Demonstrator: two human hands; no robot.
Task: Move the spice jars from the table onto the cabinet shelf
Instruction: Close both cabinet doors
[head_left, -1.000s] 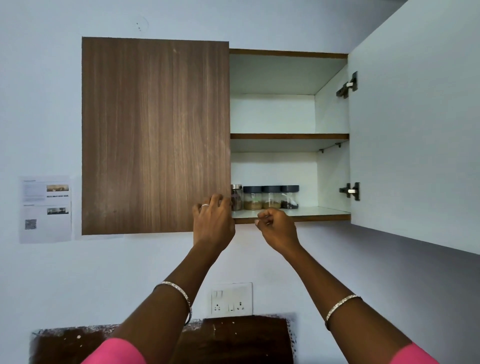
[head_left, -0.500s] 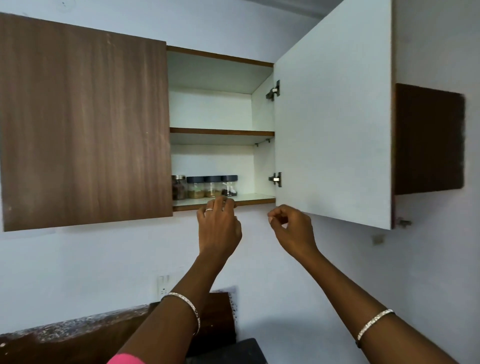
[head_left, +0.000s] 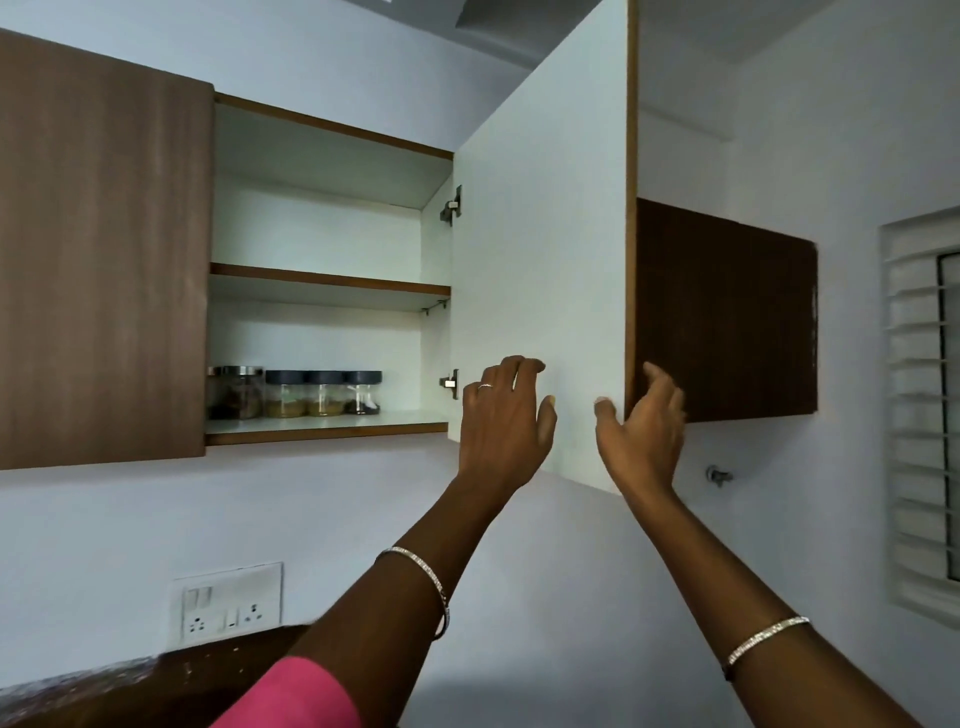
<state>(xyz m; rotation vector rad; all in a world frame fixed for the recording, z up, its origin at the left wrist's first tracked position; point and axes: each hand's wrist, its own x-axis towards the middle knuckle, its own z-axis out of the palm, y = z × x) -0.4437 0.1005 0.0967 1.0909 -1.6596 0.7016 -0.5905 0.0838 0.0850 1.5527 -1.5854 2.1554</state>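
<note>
Several spice jars stand in a row on the lower cabinet shelf (head_left: 332, 427): a steel-lidded jar (head_left: 236, 392) at the left, then three dark-lidded jars (head_left: 323, 393). The white cabinet door (head_left: 540, 249) hangs open to the right of them. My left hand (head_left: 506, 415) is raised in front of the door's inner face, fingers spread and relaxed, holding nothing. My right hand (head_left: 644, 421) is at the door's free edge, thumb on the inner side and fingers behind the edge; whether it grips the edge is unclear.
The left cabinet door (head_left: 98, 249) is closed. The upper shelf (head_left: 327, 283) holds nothing. A dark wall cabinet (head_left: 727, 312) is behind the open door. A switch socket (head_left: 228, 605) sits on the wall, a dark counter (head_left: 104, 691) below, a louvred window (head_left: 919, 405) at right.
Both hands have moved right and up, away from the shelf edge to the open door. My right hand has uncurled and reached the door's free edge. The view has turned right.
</note>
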